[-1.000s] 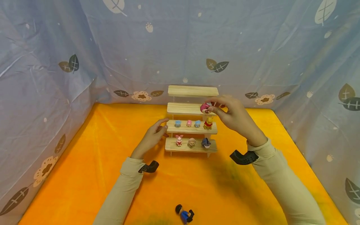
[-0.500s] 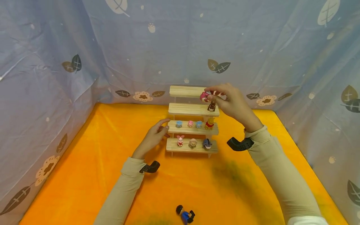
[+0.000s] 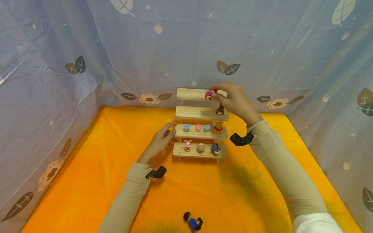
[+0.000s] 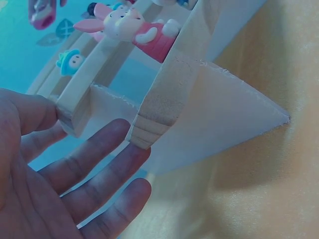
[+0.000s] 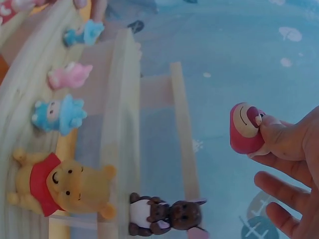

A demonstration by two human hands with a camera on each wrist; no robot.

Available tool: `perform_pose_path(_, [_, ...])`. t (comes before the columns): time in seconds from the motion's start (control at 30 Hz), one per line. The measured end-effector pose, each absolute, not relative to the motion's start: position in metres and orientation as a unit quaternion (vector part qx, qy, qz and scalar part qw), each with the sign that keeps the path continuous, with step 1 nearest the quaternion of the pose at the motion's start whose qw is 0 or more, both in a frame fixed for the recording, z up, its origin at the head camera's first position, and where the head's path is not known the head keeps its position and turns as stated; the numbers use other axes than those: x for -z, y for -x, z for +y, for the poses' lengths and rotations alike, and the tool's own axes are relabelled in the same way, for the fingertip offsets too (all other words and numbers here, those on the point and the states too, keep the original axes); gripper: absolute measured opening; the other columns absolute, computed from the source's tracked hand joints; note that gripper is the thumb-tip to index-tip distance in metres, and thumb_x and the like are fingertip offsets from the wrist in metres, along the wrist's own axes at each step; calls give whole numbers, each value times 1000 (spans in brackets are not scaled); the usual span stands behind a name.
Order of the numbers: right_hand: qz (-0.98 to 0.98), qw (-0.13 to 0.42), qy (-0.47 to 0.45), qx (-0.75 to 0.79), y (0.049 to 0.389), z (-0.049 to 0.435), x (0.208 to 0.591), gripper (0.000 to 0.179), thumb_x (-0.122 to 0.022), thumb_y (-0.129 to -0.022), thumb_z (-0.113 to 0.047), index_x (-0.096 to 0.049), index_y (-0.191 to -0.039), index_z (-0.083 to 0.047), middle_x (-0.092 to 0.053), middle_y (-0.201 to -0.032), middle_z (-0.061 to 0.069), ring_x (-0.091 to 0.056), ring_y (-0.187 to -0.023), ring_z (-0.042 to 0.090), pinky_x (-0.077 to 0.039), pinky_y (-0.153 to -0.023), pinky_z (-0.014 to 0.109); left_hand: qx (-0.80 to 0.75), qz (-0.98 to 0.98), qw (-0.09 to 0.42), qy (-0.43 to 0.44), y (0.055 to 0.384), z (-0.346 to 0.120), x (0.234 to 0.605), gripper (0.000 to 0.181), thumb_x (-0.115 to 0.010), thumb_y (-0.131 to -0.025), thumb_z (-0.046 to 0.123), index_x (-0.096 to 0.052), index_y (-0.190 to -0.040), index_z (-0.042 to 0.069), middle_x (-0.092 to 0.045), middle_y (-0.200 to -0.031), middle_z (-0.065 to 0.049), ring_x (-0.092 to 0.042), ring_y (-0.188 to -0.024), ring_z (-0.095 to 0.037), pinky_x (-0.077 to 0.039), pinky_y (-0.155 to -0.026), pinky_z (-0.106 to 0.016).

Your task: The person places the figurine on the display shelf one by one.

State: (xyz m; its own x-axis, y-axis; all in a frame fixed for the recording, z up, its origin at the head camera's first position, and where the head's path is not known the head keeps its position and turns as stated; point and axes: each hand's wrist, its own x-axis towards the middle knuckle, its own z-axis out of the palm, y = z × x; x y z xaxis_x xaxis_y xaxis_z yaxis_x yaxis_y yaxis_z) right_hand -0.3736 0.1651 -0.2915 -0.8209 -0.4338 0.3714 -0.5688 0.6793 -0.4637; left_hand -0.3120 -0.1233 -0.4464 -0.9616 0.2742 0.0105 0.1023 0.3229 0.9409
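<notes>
My right hand (image 3: pixel 234 98) pinches a pink bear figurine (image 3: pixel 209 94) between thumb and fingers at the top board of a four-tier wooden display stand (image 3: pixel 192 112). In the right wrist view, the bear (image 5: pixel 244 128) is held on its side, its cream muzzle showing. Below it, a brown kangaroo figurine (image 3: pixel 220 109) stands at the right end of the second board. My left hand (image 3: pixel 158 142) is at the stand's left side. Its fingers, loosely extended in the left wrist view, touch the board ends (image 4: pixel 149 127).
The third board bears two blue figurines (image 3: pixel 186 128), a pink one (image 3: pixel 198 127) and a yellow bear (image 3: pixel 218 127). On the lowest are a pink piglet (image 3: pixel 187 145), a tan figurine (image 3: pixel 200 148) and a donkey (image 3: pixel 215 148). A blue-clothed doll (image 3: pixel 193 223) lies on the orange cloth (image 3: pixel 116 194).
My right hand has raised the pink bear from the second board's level to the top board, shifting slightly left. The kangaroo, hidden at first, is in view. My left hand stays beside the stand.
</notes>
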Motion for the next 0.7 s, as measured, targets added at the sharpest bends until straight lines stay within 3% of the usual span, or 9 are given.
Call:
perform_pose_path(0.3, [-925, 95, -266, -253, 386, 159, 302, 28, -67, -99, -16, -72, -126, -9, -69, -130, 14, -53, -123, 36, -33, -112, 59, -577, 805, 72, -118, 313, -123, 447, 47, -47, -109, 30, -43, -154, 17, -69, -115, -25, -71, -99, -36, -57, -79, -53])
perform_pose_path(0.53, [-927, 75, -273, -246, 388, 158, 313, 27, -66, -99, -14, -72, -125, -10, -69, -127, 12, -49, -120, 32, -24, -107, 58, -578, 804, 79, -119, 311, -124, 443, 49, -46, -110, 26, -39, -156, 13, -69, -116, -27, -71, -101, -38, -56, -77, -48])
perform_pose_path(0.7, [-929, 63, -274, -241, 387, 156, 317, 29, -66, -99, -13, -70, -128, -11, -69, -129, 11, -51, -121, 32, -19, -113, 61, -575, 806, 72, -119, 312, -124, 447, 47, -46, -110, 29, -42, -155, 16, -70, -114, -24, -71, -98, -34, -56, -80, -51])
